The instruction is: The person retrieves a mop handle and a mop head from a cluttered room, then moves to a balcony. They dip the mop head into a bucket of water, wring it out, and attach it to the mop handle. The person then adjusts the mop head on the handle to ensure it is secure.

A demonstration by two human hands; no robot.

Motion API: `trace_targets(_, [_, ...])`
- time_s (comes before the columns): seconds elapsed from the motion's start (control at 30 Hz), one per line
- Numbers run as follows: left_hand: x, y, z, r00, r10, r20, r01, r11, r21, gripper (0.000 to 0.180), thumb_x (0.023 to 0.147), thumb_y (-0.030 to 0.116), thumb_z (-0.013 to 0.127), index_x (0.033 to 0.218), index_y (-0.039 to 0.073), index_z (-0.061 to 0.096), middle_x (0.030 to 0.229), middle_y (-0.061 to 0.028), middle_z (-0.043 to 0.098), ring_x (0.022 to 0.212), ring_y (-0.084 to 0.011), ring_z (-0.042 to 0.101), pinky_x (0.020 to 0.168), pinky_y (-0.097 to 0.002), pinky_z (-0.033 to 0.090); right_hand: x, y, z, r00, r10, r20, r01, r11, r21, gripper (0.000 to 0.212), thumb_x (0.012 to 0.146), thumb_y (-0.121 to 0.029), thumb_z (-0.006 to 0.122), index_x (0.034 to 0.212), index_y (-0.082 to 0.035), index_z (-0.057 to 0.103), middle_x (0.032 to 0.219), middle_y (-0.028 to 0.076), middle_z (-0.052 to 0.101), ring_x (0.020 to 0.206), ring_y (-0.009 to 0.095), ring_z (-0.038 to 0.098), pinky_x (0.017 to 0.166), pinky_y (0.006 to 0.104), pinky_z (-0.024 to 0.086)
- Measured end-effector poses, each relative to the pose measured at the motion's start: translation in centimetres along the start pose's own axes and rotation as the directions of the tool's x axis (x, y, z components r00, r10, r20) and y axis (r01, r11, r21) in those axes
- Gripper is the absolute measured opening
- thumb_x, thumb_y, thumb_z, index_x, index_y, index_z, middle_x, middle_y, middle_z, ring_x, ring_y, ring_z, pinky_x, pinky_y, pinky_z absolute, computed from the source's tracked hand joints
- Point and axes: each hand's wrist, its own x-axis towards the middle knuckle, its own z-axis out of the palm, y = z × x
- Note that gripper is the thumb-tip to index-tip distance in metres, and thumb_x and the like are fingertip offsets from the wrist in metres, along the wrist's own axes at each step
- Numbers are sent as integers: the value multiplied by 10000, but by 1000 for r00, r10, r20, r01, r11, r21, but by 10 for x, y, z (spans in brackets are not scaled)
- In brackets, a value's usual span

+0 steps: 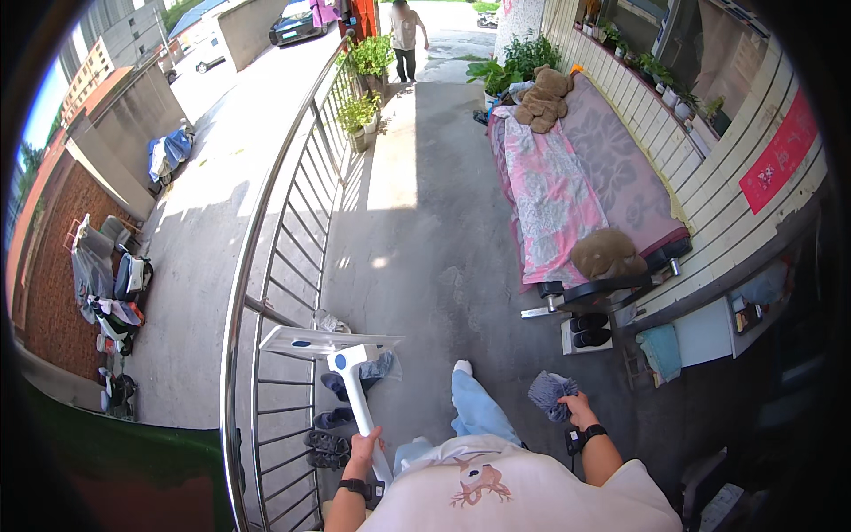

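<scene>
My left hand [363,449] is closed around the white pole of a flat mop [356,390]. The mop is tilted up, so its wide, thin rectangular head, with blue ovals on it, is raised beside the railing. In my right hand [579,411], off to the right of my body, is a bunched grey-blue shaggy cloth [551,395]. The cloth and the mop head are well apart. Both wrists carry dark bands.
A metal railing [285,239] runs along the left, with several dark shoes [330,443] at its foot. On the right stands a bed [625,168] with pink covers and a brown teddy bear [543,99]. A person [408,40] is at the far end, near potted plants [357,113].
</scene>
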Motion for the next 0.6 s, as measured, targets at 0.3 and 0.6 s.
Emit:
trace_targets(0.3, [188, 257, 179, 986, 166, 20, -161, 907, 389, 292, 734, 243, 717, 656, -24, 628, 569, -81, 594, 520, -179, 592, 494, -328, 465, 225, -199, 99, 990, 140, 5, -140, 990, 5, 387, 690, 54, 625, 1068, -5, 563, 957, 148, 626, 921, 347, 619, 774, 518, 514])
trace_targets(0.6, [358, 532, 350, 986, 165, 23, -132, 692, 710, 419, 740, 378, 691, 563, 0, 656, 543, -85, 634, 532, -190, 642, 615, -316, 522, 391, -566, 284, 934, -317, 165, 356, 791, -498, 381, 661, -15, 711, 1029, 14, 618, 945, 109, 663, 864, 227, 625, 753, 363, 493])
